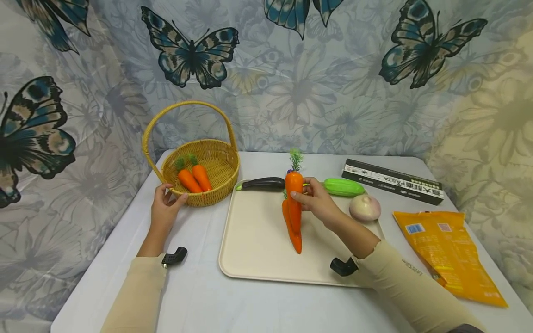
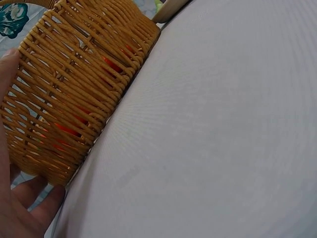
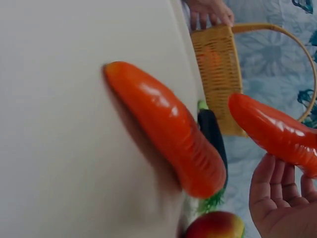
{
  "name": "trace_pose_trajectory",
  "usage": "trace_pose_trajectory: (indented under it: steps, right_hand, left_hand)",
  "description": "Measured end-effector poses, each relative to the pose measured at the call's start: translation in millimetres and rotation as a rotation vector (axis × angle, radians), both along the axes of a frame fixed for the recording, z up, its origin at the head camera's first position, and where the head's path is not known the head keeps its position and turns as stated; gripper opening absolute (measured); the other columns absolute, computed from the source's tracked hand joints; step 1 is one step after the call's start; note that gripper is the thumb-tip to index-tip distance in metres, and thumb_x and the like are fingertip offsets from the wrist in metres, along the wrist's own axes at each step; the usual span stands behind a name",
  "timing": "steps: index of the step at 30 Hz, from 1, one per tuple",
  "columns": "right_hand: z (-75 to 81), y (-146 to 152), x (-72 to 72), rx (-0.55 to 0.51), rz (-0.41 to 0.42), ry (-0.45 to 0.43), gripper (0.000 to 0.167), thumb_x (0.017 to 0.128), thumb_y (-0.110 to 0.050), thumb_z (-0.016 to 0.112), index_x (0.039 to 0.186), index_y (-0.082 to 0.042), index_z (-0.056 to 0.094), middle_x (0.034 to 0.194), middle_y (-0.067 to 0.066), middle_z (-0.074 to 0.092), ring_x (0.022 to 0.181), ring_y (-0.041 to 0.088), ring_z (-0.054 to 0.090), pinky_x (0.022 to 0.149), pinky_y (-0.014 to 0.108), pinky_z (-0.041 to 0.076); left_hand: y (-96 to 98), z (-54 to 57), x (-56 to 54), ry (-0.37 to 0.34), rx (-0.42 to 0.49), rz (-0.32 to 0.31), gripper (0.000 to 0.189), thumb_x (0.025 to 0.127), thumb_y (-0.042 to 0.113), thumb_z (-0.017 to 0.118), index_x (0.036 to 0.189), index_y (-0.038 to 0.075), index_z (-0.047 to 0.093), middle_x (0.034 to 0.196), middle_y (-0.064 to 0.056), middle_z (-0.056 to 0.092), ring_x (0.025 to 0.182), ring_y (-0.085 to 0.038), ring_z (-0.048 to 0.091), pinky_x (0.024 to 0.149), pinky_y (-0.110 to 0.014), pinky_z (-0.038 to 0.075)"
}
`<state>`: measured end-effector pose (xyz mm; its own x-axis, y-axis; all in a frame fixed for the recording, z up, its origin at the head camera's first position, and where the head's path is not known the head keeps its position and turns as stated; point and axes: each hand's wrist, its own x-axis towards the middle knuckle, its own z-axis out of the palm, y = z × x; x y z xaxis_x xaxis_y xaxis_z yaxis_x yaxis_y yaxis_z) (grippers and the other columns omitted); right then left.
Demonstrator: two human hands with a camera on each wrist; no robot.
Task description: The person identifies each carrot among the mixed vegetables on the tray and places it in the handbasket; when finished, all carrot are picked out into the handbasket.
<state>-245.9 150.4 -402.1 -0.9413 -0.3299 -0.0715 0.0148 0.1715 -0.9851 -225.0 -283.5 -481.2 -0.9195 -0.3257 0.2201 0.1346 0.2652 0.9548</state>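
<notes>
My left hand (image 1: 164, 210) grips the near left side of a yellow wicker basket (image 1: 225, 182), its thumb at the rim and fingers against the woven wall. Two orange carrots (image 1: 189, 181) with green tops lie in this basket. My right hand (image 1: 320, 203) pinches another carrot (image 1: 294, 182), held up over the tray with its leafy end at the top. Below it, one more carrot (image 3: 168, 126) lies on the beige tray (image 1: 254, 240), partly covered by the held one in the head view.
Along the tray's far side lie a dark eggplant (image 1: 266, 184), a green ridged vegetable (image 1: 343, 187) and a pale onion-like bulb (image 1: 365, 208). A red-yellow fruit (image 3: 218, 225) shows in the right wrist view. Farther right are a black pasta box (image 1: 393, 181) and an orange bag (image 1: 454, 254).
</notes>
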Motion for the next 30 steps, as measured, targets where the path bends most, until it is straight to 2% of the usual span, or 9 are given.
trace_pose_trajectory:
  steps: [6,12,18,25,30]
  right_hand:
    - [4.4,-29,-15.7,0.013,-0.005,-0.015,0.049,0.095,-0.021,0.065,0.134,-0.006,0.038,0.113,0.014,0.056,0.098,0.026,0.057,0.083,0.038,0.052]
    - [11.7,-57,-32.9,-0.035,0.052,-0.008,0.047,0.095,-0.021,0.066,0.133,-0.007,0.040,0.111,0.017,0.055,0.097,0.030,0.060,0.081,0.041,0.055]
    - [15.0,-86,-50.0,-0.003,0.066,-0.015,0.048,0.093,-0.025,0.068,0.131,-0.011,0.043,0.111,0.015,0.055,0.096,0.028,0.063,0.079,0.039,0.057]
    - [17.0,-119,-70.1,-0.013,0.118,0.024,0.047,0.093,-0.024,0.070,0.130,-0.008,0.045,0.110,0.016,0.053,0.092,0.030,0.063,0.080,0.043,0.057]
    - [24.3,-143,-78.4,-0.008,0.149,0.045,0.049,0.092,-0.024,0.070,0.131,-0.007,0.045,0.111,0.016,0.052,0.093,0.030,0.062,0.076,0.042,0.058]
  left_hand:
    - [-0.9,-2.1,-0.7,0.011,-0.013,0.003,0.064,0.088,0.027,0.075,0.132,0.002,0.036,0.157,-0.011,0.021,0.141,-0.028,0.029,0.109,-0.048,0.033]
    - [-2.6,-3.7,-2.9,0.002,-0.008,0.002,0.066,0.088,0.027,0.075,0.133,0.002,0.035,0.160,-0.009,0.016,0.141,-0.028,0.029,0.110,-0.048,0.033]
    - [-4.1,-2.7,-3.4,-0.011,-0.014,-0.008,0.067,0.087,0.029,0.075,0.134,0.002,0.035,0.160,-0.010,0.015,0.141,-0.028,0.028,0.110,-0.048,0.033]
    - [-4.8,-2.6,-3.8,-0.007,-0.033,-0.005,0.068,0.087,0.031,0.076,0.134,0.002,0.036,0.160,-0.012,0.015,0.142,-0.029,0.028,0.109,-0.049,0.034]
    - [-2.7,-0.4,-1.7,-0.014,-0.022,-0.006,0.068,0.087,0.030,0.075,0.135,0.002,0.036,0.160,-0.011,0.014,0.142,-0.028,0.028,0.108,-0.048,0.035]
